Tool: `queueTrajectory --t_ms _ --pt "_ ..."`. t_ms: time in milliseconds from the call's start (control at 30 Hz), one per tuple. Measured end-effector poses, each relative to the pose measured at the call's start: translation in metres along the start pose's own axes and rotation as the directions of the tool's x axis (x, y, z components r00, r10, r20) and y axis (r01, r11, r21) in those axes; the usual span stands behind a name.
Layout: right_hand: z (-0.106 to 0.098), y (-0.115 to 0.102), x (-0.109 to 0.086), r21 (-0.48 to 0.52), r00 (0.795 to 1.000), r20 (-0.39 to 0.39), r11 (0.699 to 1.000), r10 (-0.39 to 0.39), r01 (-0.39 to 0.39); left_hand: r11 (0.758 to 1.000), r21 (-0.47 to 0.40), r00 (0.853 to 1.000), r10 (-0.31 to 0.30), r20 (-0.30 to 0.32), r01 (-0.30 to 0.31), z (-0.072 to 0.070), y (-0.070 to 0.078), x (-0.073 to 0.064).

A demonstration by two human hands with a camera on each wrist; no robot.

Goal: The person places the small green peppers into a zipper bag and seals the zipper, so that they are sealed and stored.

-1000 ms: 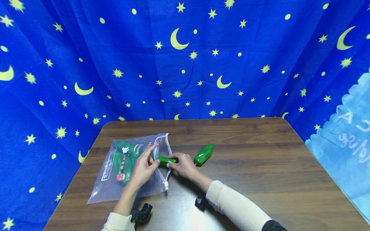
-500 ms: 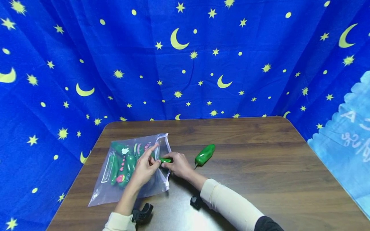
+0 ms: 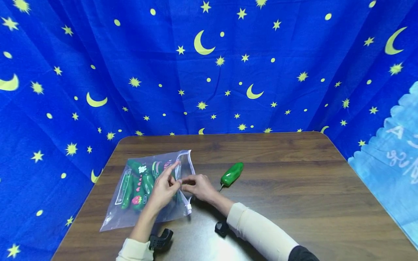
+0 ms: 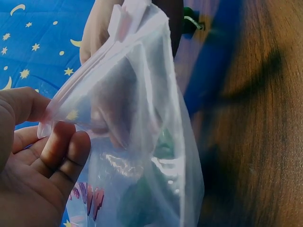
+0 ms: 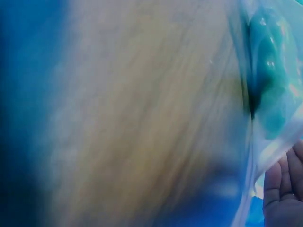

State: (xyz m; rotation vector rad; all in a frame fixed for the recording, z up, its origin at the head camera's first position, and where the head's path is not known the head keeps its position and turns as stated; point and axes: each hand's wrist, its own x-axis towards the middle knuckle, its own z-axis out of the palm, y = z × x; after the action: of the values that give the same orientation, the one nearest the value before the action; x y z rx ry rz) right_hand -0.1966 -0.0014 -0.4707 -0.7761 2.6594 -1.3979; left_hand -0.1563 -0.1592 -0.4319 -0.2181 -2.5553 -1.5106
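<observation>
A clear zip bag (image 3: pixel 114 215) with pink and white prints lies on the left of the table, several green peppers (image 3: pixel 148 183) inside. My left hand (image 3: pixel 161 190) pinches the rim of its mouth and lifts one side, as the left wrist view shows up close at the bag's edge (image 4: pixel 61 104). My right hand (image 3: pixel 200 187) reaches into the mouth, its fingers seen blurred through the plastic; no pepper shows between them. One glossy green pepper (image 3: pixel 232 174) with a thin stem lies on the wood right of the bag. The right wrist view is mostly blurred plastic.
The brown wooden table (image 3: pixel 294 188) extends to the right. A white zip slider (image 3: pixel 188 209) sits at the near end of the bag's mouth. Blue curtains (image 3: pixel 209 72) with moons and stars stand behind and at both sides.
The pepper in my right hand has slid left into the bag and out of sight at the fingers. My right hand moved slightly left; my left hand kept its place on the rim.
</observation>
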Motion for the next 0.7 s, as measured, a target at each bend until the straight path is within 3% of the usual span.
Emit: queueTrajectory --t_ms 133,300,533,700 --pt "-0.009 0.003 -0.004 0.028 1.0 -0.021 0.999 0.02 -0.019 1.0 0.009 1.0 -0.019 0.002 0.019 0.0 0.006 -0.001" --pt "-0.024 0.005 -0.015 0.04 0.998 -0.052 0.999 0.032 -0.029 0.999 0.015 0.999 -0.044 0.003 0.044 -0.003 0.025 -0.005" --pt "-0.044 0.009 -0.031 0.133 0.995 -0.095 0.991 0.038 -0.025 1.0 0.015 1.0 -0.004 -0.011 0.005 0.0 0.008 -0.004" --pt "-0.058 0.015 -0.04 0.161 0.989 -0.112 0.984 0.097 -0.078 0.999 0.025 1.0 -0.028 -0.01 0.028 0.002 0.007 -0.001"
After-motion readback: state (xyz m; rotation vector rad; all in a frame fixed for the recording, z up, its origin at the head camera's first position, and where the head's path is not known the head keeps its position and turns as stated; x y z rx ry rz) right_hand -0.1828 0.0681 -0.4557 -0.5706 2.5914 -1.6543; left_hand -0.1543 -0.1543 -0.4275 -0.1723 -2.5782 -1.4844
